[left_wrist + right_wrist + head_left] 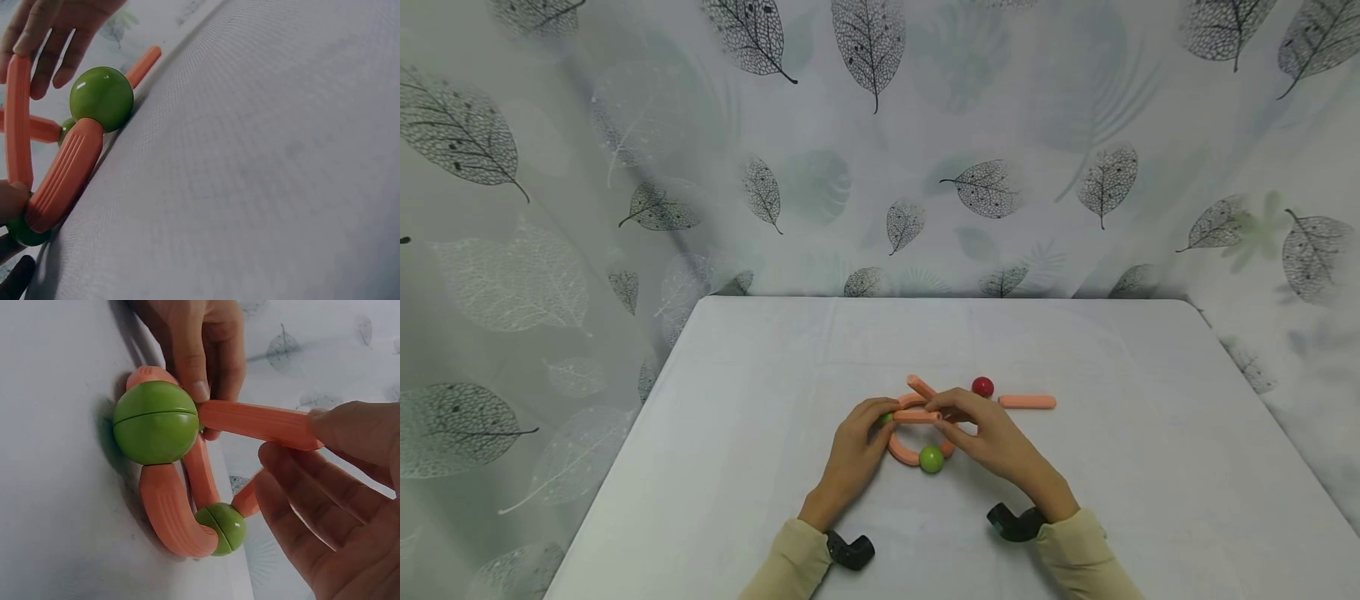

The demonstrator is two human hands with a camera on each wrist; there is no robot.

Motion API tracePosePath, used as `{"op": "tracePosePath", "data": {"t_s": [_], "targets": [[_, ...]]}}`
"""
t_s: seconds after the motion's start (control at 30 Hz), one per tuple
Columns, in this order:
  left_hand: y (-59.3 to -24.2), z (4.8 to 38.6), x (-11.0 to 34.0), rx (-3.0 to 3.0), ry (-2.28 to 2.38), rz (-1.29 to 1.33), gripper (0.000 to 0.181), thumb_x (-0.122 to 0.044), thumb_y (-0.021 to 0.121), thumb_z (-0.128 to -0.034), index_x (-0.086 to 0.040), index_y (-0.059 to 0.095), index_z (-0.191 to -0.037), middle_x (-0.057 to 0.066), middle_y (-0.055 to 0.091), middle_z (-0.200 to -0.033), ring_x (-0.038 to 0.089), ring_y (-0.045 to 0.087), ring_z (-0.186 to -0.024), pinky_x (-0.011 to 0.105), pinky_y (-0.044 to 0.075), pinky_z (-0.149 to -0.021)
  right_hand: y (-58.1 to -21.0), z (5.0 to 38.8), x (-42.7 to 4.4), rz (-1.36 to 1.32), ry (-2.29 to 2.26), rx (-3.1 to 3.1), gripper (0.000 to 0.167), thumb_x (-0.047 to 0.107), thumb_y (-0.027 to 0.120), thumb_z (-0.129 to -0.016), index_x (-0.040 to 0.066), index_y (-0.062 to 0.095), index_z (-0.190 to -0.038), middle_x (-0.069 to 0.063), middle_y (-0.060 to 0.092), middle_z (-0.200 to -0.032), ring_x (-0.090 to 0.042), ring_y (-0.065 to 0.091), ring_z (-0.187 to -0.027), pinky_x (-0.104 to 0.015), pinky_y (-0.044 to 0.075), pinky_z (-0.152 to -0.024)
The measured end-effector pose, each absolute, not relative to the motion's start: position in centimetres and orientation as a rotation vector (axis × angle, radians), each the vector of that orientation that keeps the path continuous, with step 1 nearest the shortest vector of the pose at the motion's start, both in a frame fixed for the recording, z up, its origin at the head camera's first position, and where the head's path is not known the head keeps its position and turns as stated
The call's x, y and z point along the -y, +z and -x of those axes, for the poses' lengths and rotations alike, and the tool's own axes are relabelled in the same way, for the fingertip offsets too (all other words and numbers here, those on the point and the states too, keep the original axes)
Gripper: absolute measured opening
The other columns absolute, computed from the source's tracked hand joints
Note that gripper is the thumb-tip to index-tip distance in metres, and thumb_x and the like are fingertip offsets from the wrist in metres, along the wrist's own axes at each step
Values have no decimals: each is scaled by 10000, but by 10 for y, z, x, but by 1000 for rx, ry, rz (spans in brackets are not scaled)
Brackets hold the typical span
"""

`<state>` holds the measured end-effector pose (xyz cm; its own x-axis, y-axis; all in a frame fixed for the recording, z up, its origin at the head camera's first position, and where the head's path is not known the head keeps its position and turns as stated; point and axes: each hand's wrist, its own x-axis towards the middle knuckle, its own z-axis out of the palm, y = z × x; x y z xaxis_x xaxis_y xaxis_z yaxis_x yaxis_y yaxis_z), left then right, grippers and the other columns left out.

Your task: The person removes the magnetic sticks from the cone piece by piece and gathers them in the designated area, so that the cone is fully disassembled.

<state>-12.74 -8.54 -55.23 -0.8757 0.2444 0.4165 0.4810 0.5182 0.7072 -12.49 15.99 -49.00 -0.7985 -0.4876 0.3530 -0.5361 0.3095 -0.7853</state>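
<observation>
An orange ring of curved rods [904, 452] joined by green balls lies on the table, one green ball [932, 459] at its near side. My left hand [859, 437] grips the ring's left side, at a green ball [28, 236] partly hidden by its fingers. From that ball a straight orange rod [256, 424] sticks up and across the ring. Its free end is pinched between the thumb and fingers of my right hand [988, 433]. Another green ball [224, 528] bears a second straight rod [920, 386], pointing away at the far side.
Just beyond my right hand a red ball [982, 387] rests on the white table [775, 358]. Beside it lies a loose straight orange rod [1027, 402]. A leaf-patterned curtain [925, 167] hangs behind the table's far edge.
</observation>
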Motion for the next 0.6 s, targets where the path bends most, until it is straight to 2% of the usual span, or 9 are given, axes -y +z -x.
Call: {"op": "tracePosePath", "data": {"t_s": [0.2, 0.37, 0.53, 0.6], "targets": [[-553, 127, 85, 2486, -1263, 620, 256, -135, 709, -992, -106, 720, -1247, -12, 694, -1286, 154, 648, -1257, 346, 519, -1075, -486, 122, -161, -972, 1499, 2568, 332, -51, 710, -941, 114, 657, -1224, -31, 712, -1232, -164, 684, -1089, -363, 608, -929], [-553, 127, 85, 2486, -1220, 622, 238, -111, 739, -968, -116, 733, -1206, -18, 688, -1259, 160, 638, -1226, 348, 525, -1046, -489, 122, -156, -927, 1428, 2577, 305, -56, 748, -907, 81, 659, -1164, -32, 712, -1152, -171, 686, -1021, -359, 617, -876], [-553, 126, 85, 2487, -1215, 625, 218, -96, 767, -945, -134, 740, -1157, -17, 677, -1233, 159, 627, -1201, 339, 524, -1036, -492, 120, -147, -833, 1323, 2596, 252, -10, 786, -891, 104, 679, -1088, -3, 723, -1070, -143, 673, -942, -303, 594, -840], [-552, 126, 84, 2477, -1208, 632, 212, -90, 778, -934, -136, 743, -1138, -10, 677, -1220, 166, 629, -1191, 346, 528, -1032, -492, 119, -143, -807, 1271, 2606, 217, 15, 784, -903, 112, 682, -1069, -15, 735, -1078, -149, 677, -961, -306, 586, -840]]}}
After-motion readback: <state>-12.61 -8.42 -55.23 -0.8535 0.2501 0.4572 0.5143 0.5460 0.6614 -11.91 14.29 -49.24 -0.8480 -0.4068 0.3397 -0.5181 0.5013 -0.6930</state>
